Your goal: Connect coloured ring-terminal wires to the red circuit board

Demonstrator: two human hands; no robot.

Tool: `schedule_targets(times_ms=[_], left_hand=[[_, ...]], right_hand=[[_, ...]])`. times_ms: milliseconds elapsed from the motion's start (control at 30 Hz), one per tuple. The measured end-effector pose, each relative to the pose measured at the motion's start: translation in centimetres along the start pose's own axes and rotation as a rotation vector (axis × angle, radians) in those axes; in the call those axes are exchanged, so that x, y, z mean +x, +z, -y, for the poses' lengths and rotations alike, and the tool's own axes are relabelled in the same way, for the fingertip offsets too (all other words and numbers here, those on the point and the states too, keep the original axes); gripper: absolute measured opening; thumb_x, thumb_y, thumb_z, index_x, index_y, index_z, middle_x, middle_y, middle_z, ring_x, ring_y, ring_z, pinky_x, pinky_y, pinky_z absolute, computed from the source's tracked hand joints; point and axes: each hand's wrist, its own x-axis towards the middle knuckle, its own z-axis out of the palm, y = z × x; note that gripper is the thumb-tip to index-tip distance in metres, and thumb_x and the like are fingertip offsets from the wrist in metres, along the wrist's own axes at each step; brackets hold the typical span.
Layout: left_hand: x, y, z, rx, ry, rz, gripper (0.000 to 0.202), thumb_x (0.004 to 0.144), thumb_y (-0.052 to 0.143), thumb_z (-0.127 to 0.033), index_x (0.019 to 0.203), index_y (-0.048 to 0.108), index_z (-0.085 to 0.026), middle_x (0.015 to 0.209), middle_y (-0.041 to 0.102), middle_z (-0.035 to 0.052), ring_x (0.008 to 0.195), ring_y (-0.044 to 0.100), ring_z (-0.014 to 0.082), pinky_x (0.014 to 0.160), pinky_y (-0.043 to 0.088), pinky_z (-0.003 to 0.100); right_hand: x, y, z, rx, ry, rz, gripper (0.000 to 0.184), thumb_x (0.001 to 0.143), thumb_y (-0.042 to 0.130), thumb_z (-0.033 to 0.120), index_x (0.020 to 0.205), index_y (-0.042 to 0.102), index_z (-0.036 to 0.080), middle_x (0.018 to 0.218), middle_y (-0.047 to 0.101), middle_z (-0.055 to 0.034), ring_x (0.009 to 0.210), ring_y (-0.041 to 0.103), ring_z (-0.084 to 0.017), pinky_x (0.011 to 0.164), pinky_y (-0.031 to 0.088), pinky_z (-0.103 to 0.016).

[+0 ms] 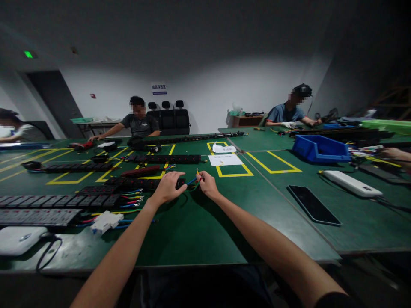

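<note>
On the green table, a black power strip point(128, 183) lies lengthwise with its right end under my left hand point(168, 188). The fingers and thumb of that hand sit on either side of the strip's end, gripping it. Blue and green wires point(192, 182) come out of this end. My right hand point(207, 184) is closed, pinching the wires near their tips between thumb and fingers. A small metallic terminal point(197, 171) pokes up above the fingertips. The exact grip on each wire is too small to make out.
More power strips point(61, 201) lie to the left, beside a white connector block point(107, 222) and a white power bank point(21, 239). Rightward are a phone point(313, 204), another power bank point(351, 183) and a blue bin point(321, 149). Paper sheets point(225, 160) lie ahead. Co-workers sit across the table.
</note>
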Motion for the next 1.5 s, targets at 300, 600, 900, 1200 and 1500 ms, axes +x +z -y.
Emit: schedule_targets(times_ms=[300,600,900,1200,1500], left_hand=[[-0.1,-0.4,-0.2,0.029,0.03,-0.016,0.027,0.088,0.057,-0.031,0.112,0.068,-0.021,0.117,0.069,0.011,0.113,0.061,0.0306,0.101,0.043,0.048],[-0.3,0.4,-2.9,-0.056,0.148,0.143,0.026,0.095,0.057,-0.04,0.093,0.079,-0.024,0.135,0.065,0.0086,0.127,0.055,0.0304,0.111,0.038,0.052],[-0.3,1.9,-2.8,-0.004,0.181,0.144,0.032,0.102,0.051,-0.041,0.097,0.078,-0.025,0.125,0.069,0.0083,0.124,0.057,0.0268,0.112,0.036,0.049],[-0.2,2.5,-3.1,0.069,0.175,0.16,0.033,0.104,0.047,-0.038,0.094,0.075,-0.025,0.108,0.072,0.0053,0.117,0.059,0.0244,0.113,0.03,0.049],[0.5,3.1,-3.5,0.117,0.103,0.077,0.025,0.101,0.053,-0.03,0.093,0.075,-0.021,0.103,0.075,0.0054,0.101,0.065,0.0235,0.104,0.038,0.045]], right_hand=[[0.2,0.2,-0.2,0.004,0.022,0.012,0.022,0.096,0.047,0.037,0.085,0.06,0.023,0.073,0.068,-0.0011,0.055,0.06,-0.015,0.051,0.044,-0.024],[0.3,0.3,-0.8,-0.087,-0.07,-0.035,0.025,0.096,0.046,0.04,0.086,0.062,0.024,0.076,0.067,-0.0026,0.071,0.062,-0.019,0.066,0.044,-0.026],[-0.2,0.0,-0.4,-0.101,-0.161,-0.069,0.04,0.098,0.043,0.052,0.078,0.06,0.022,0.066,0.058,0.0,0.063,0.053,-0.016,0.06,0.037,-0.025],[-0.1,0.3,-0.3,-0.013,-0.086,-0.071,0.057,0.095,0.039,0.065,0.062,0.055,0.022,0.061,0.06,-0.0029,0.059,0.055,-0.016,0.057,0.038,-0.026],[-0.4,0.1,0.8,0.323,0.11,-0.021,0.055,0.09,0.045,0.069,0.075,0.061,0.019,0.05,0.056,-0.0004,0.042,0.053,-0.015,0.041,0.041,-0.025]])
